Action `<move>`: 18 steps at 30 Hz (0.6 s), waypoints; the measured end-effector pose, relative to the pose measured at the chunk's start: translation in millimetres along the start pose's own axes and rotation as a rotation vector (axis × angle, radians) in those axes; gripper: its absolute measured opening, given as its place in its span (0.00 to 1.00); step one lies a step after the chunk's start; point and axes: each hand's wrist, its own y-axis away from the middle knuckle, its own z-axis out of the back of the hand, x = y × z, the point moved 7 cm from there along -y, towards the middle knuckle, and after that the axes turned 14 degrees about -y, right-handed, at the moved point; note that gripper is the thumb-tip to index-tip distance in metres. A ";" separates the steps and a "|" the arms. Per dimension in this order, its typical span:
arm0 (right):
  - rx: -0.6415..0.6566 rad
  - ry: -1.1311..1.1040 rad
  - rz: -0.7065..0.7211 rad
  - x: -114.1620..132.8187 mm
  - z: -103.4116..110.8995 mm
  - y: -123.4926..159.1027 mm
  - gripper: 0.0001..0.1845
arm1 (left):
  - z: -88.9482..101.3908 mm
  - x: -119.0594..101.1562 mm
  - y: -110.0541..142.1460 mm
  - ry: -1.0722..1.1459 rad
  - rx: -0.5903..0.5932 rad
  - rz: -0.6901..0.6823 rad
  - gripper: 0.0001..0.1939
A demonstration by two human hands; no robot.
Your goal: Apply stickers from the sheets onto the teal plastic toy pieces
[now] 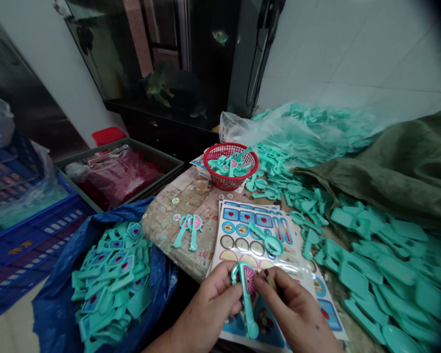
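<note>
My left hand (218, 299) is closed on a teal plastic toy piece (248, 314) with a hooked top, held above the sticker sheets (231, 255). A pink half-round sticker (248, 279) with radiating lines lies against the upper part of this piece. At that sticker's right edge, the thumb and fingers of my right hand (290, 304) are pinched together. Another teal piece with a round end (272, 245) rests on the sheets. Two teal pieces bearing pink stickers (194, 226) lie side by side on the table, left of the sheets.
A red basket (231, 183) of teal pieces stands at the back of the worn table (165, 211), beside a small cup (201, 184). Loose teal pieces (360, 274) heap up on the right. At lower left, a blue bag (51, 304) holds stickered pieces; a blue crate (33, 255) is beyond.
</note>
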 end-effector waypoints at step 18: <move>-0.062 0.203 0.179 9.9 1.1 -0.3 0.16 | -1.0 -3.7 1.2 -0.070 0.022 -0.035 0.12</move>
